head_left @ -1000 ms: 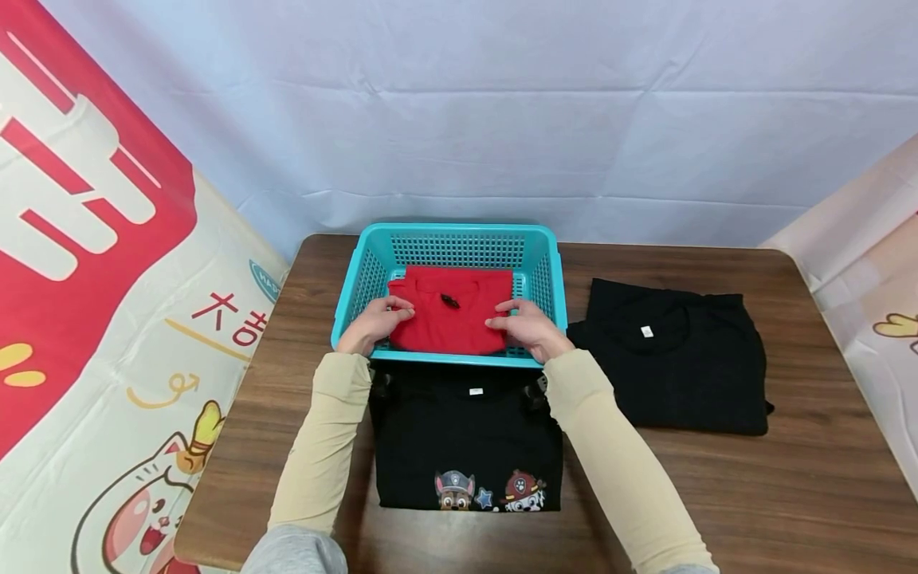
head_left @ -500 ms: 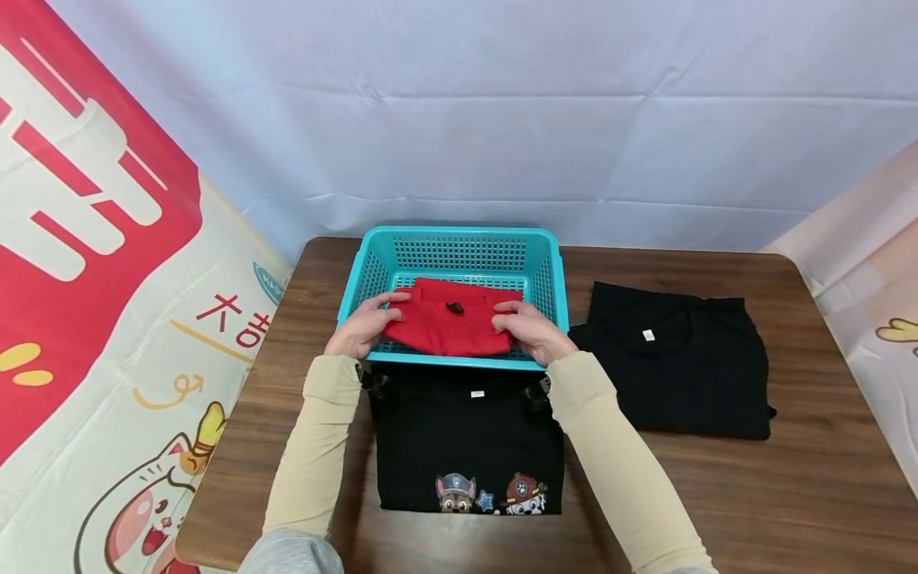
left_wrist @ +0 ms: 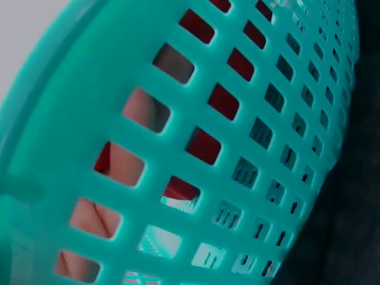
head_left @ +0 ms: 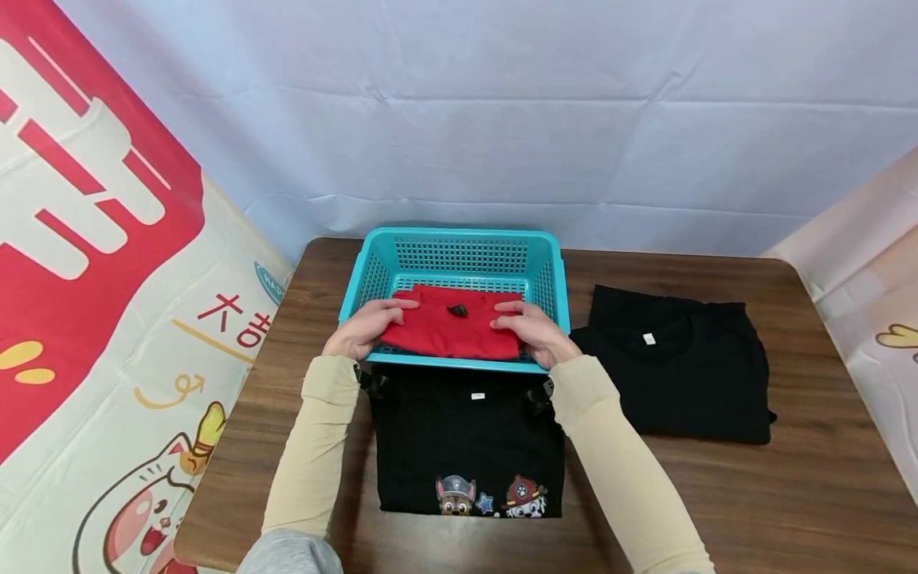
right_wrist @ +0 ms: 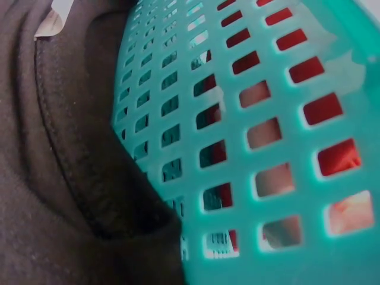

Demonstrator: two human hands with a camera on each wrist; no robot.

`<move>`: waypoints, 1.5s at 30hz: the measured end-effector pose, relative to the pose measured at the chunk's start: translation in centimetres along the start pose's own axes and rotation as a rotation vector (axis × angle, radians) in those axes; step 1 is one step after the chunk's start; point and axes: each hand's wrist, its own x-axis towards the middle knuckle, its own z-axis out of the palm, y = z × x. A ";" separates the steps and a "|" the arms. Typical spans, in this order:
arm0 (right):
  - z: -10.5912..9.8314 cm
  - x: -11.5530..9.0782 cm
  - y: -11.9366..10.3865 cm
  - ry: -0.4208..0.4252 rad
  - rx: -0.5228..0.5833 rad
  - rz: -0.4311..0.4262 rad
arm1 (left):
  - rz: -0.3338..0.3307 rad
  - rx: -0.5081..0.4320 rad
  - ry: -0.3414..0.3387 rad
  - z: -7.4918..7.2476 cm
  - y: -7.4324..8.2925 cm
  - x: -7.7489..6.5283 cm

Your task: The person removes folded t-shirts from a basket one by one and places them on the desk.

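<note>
A folded red shirt with a dark mark near its neckline lies low in the turquoise plastic basket. My left hand reaches over the front rim and grips the shirt's left side. On the opposite side my right hand holds the right edge, thumb and fingers on the cloth. In the left wrist view, fingers and red cloth show through the holes of the basket wall. The right wrist view likewise shows fingers behind the mesh, next to red cloth.
Directly before the basket lies a folded black T-shirt with cartoon dogs printed on it. Another folded black T-shirt is to the right on the wooden table. A pale curtain hangs behind the table.
The red shirt has shifted toward the basket's front, exposing more basket floor behind it. Both hands have closed further on its sides. The black T-shirts stay in place.
</note>
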 end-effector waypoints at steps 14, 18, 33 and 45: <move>-0.5 -0.7 0.2 0.077 -0.067 -0.162 | 0.084 -0.012 0.007 0.7 0.5 -0.3; -0.8 -1.0 0.2 0.069 -0.069 -0.196 | 0.092 -0.045 -0.033 1.0 0.9 -0.7; -2.2 -3.1 -0.1 0.043 -0.159 -0.332 | 0.217 -0.068 -0.125 2.5 1.5 -2.8; -3.3 -6.0 -0.1 0.061 -0.263 -0.418 | 0.320 -0.067 -0.223 4.1 1.8 -4.9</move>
